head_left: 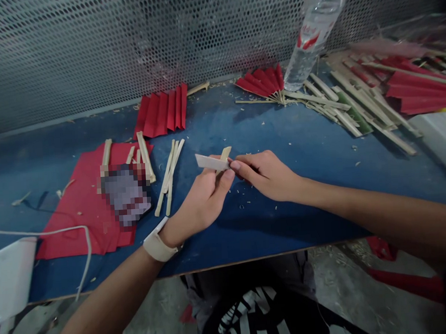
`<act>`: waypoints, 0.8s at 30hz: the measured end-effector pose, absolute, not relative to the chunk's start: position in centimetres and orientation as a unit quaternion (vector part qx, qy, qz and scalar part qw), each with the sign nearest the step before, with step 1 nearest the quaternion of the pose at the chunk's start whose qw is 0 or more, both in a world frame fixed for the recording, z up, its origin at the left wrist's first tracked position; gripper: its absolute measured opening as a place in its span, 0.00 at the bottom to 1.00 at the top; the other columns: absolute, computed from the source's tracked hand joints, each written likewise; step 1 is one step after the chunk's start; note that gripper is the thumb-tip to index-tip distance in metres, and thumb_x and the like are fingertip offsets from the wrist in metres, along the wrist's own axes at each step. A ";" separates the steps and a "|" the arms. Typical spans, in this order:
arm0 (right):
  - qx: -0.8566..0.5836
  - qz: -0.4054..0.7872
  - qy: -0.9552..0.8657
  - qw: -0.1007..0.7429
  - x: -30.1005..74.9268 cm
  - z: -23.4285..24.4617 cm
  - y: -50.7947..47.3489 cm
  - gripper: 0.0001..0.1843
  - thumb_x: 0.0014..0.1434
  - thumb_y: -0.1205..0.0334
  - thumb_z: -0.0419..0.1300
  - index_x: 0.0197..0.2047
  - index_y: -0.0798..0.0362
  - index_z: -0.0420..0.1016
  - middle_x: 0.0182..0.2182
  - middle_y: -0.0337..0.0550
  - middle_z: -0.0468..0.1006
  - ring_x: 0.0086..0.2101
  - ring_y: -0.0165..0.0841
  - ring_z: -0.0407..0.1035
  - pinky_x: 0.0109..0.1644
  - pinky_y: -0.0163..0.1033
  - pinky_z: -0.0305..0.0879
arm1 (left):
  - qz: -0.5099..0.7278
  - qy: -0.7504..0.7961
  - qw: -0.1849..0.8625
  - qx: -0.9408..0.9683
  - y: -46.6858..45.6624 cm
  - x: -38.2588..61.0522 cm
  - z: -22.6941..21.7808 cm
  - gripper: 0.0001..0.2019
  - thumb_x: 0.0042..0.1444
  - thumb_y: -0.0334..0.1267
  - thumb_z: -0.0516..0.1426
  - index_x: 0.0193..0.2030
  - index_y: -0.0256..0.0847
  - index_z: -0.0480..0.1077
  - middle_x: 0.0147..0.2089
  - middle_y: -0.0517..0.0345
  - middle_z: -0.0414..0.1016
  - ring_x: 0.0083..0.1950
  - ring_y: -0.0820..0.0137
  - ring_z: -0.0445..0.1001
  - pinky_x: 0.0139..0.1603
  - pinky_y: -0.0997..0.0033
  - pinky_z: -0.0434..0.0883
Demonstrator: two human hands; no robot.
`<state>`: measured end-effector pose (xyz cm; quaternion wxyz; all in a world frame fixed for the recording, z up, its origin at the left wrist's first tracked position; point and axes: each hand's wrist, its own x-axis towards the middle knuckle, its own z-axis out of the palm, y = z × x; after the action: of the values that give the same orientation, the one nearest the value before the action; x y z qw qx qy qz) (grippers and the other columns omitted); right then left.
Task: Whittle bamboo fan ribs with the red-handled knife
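Note:
My left hand (205,198) is closed around a short pale bamboo strip (226,153), whose end sticks up past the fingers. My right hand (266,172) pinches a knife with a flat, light blade (212,162) and a slanted tip. The blade points left and crosses the strip just above my left thumb; the knife's handle is hidden in my right fingers. Both hands meet over the middle of the blue table. Left of them lie a few loose bamboo sticks (169,177), some crossing each other.
Red paper sheets (78,194) lie at left under a blurred phone (127,194) and bamboo pieces. A pleated red paper (161,113) and red fan (261,82) stand behind. A water bottle (313,35), bamboo pile (365,99) and white power strip (12,277) flank the blue table (249,235).

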<state>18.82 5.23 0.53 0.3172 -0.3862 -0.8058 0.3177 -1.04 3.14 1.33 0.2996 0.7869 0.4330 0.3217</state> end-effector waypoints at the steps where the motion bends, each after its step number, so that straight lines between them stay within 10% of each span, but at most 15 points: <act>1: -0.389 0.321 -0.805 0.313 18.8 0.6 5.2 0.28 0.77 0.44 0.45 0.29 0.51 0.66 0.21 0.34 0.68 0.22 0.26 0.61 0.30 0.37 0.50 | 0.314 0.431 0.306 0.789 3.1 -1.0 1.5 0.15 0.76 0.46 0.48 0.42 0.43 0.68 0.27 0.61 0.67 0.39 0.65 0.77 0.45 0.63 0.77; 24: -0.418 0.349 -0.768 0.337 18.5 0.7 4.6 0.36 0.74 0.31 0.42 0.28 0.51 0.65 0.22 0.36 0.68 0.24 0.28 0.61 0.32 0.38 0.49 | 0.335 0.469 0.214 0.789 2.5 -0.5 0.7 0.09 0.75 0.42 0.50 0.45 0.42 0.67 0.36 0.57 0.78 0.35 0.67 0.79 0.37 0.66 0.74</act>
<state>18.47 4.58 0.70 0.3371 -0.4184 -0.7676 0.3492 -0.48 2.51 0.73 0.2136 0.7891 0.4687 0.3347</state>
